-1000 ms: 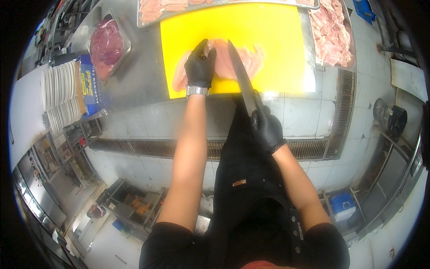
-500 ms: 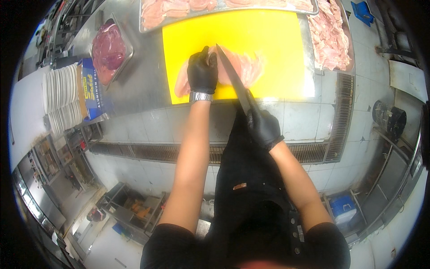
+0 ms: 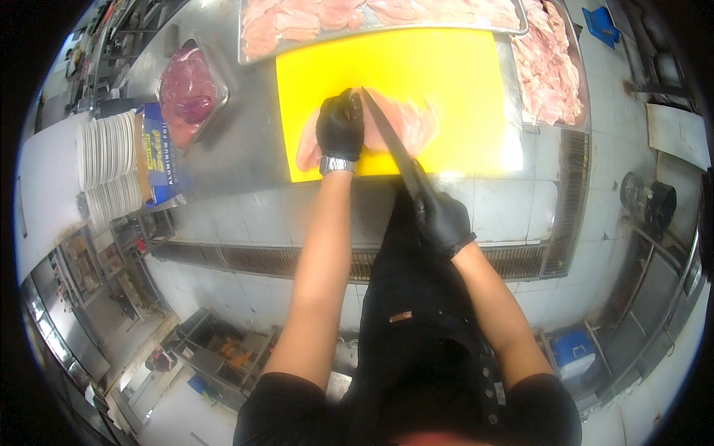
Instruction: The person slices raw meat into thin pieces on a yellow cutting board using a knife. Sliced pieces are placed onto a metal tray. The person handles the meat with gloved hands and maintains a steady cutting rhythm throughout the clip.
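Observation:
A raw chicken breast [image 3: 404,126] lies across the yellow cutting board [image 3: 461,63], with more of its pale flesh showing left of my left hand. My left hand [image 3: 341,126], in a black glove with a metal-band watch at the wrist, presses down on the meat with curled fingers. The handle of a long knife [image 3: 390,137] is gripped in my right hand [image 3: 444,221], also gloved in black. Its blade slants up and leftward over the meat, the tip close beside my left fingers. How deep the edge sits in the flesh I cannot tell.
Beyond the board stands a metal tray [image 3: 383,31] of chicken pieces. Another pan [image 3: 550,67] of chicken is at the right. Toward the left are a tray of dark red meat [image 3: 187,93], a blue foil box [image 3: 158,152] and stacked white plates [image 3: 109,156].
The whole view has shifted slightly, so the board and trays sit lower in it. Both hands keep nearly the same places; the knife appears drawn back a little toward me.

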Motion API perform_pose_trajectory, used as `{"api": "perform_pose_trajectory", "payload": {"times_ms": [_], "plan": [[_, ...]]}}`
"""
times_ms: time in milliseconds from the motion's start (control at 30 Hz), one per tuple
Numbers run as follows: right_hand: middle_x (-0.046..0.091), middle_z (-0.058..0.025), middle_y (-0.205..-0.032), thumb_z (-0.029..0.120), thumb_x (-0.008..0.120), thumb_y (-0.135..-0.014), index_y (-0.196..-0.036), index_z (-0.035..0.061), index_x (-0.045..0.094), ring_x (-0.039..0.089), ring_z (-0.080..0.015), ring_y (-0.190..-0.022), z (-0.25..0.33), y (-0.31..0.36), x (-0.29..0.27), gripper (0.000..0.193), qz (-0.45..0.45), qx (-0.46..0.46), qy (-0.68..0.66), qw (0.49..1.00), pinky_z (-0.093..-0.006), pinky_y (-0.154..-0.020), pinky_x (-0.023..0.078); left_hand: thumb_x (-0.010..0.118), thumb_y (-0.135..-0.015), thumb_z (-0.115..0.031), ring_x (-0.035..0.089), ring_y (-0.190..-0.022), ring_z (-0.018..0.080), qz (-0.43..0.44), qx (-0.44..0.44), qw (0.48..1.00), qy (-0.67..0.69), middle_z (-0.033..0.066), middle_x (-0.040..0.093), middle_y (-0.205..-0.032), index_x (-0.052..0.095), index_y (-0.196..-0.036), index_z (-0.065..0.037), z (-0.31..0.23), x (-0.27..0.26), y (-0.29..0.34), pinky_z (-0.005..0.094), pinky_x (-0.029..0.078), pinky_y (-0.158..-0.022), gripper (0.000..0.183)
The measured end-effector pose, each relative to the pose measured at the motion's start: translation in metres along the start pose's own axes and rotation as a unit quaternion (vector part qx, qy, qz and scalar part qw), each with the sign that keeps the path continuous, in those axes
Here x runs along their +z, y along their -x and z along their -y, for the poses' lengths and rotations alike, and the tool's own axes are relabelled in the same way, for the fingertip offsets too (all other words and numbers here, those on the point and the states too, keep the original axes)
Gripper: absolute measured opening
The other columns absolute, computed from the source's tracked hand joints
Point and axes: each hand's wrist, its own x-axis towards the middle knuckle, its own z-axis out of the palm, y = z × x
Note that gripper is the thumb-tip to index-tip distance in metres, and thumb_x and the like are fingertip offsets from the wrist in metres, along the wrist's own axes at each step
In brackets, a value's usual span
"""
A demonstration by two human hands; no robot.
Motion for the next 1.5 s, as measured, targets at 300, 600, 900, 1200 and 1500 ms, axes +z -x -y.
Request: {"api": "perform_pose_trajectory", "payload": {"times_ms": [300,600,900,1200,1500], "plan": [[0.071,-0.0278,-0.084,0.015,0.061,-0.098,-0.159,0.0126,0.046,0.067,-0.0488,-0.071,0.002,-0.015,0.000,0.063,0.026,0.002,-0.036,0.999,-0.0572,-0.065,0.052,0.062,-0.104,-0.026,0.068,-0.112,0.0432,0.032,0.027,0.999,-0.022,0.0250,0.073,-0.118,0.075,-0.122,-0.004,-0.001,-0.001,0.007,0.0496,0.053,-0.100,0.031],[0.071,-0.0293,-0.090,0.025,0.056,-0.104,-0.163,0.0169,0.043,0.069,-0.0491,-0.074,-0.006,-0.015,0.017,0.061,0.012,0.025,-0.017,0.999,-0.0585,-0.065,0.054,0.064,-0.101,-0.019,0.069,-0.114,0.0366,0.107,0.101,0.983,-0.113,0.0191,0.075,-0.116,0.074,-0.123,-0.005,-0.001,-0.011,-0.002,0.0469,0.053,-0.102,0.028],[0.070,-0.0265,-0.083,0.014,0.059,-0.103,-0.165,0.0121,0.036,0.066,-0.0510,-0.076,0.000,-0.004,-0.003,0.066,-0.027,0.033,-0.076,0.996,-0.0586,-0.069,0.053,0.065,-0.099,-0.024,0.070,-0.111,0.0371,0.054,0.068,0.995,-0.041,0.0180,0.077,-0.114,0.076,-0.125,-0.008,-0.007,-0.016,-0.004,0.0468,0.054,-0.103,0.033],[0.076,-0.0236,-0.101,0.011,0.059,-0.101,-0.166,0.0163,0.037,0.074,-0.0387,-0.079,0.016,-0.008,-0.005,0.070,-0.003,0.010,-0.085,0.996,-0.0498,-0.076,0.055,0.062,-0.102,-0.024,0.067,-0.115,0.0379,0.070,0.063,0.993,-0.068,0.0195,0.075,-0.121,0.075,-0.129,-0.008,-0.008,-0.017,-0.008,0.0456,0.051,-0.107,0.034],[0.075,-0.0242,-0.101,0.009,0.058,-0.101,-0.168,0.0140,0.031,0.073,-0.0402,-0.078,0.013,-0.009,-0.003,0.073,-0.023,-0.024,-0.053,0.998,-0.0508,-0.069,0.055,0.058,-0.103,-0.021,0.062,-0.132,0.0386,0.075,0.168,0.978,-0.102,0.0208,0.066,-0.145,0.065,-0.141,-0.003,-0.009,-0.021,0.002,0.0457,0.044,-0.118,0.043]]}}
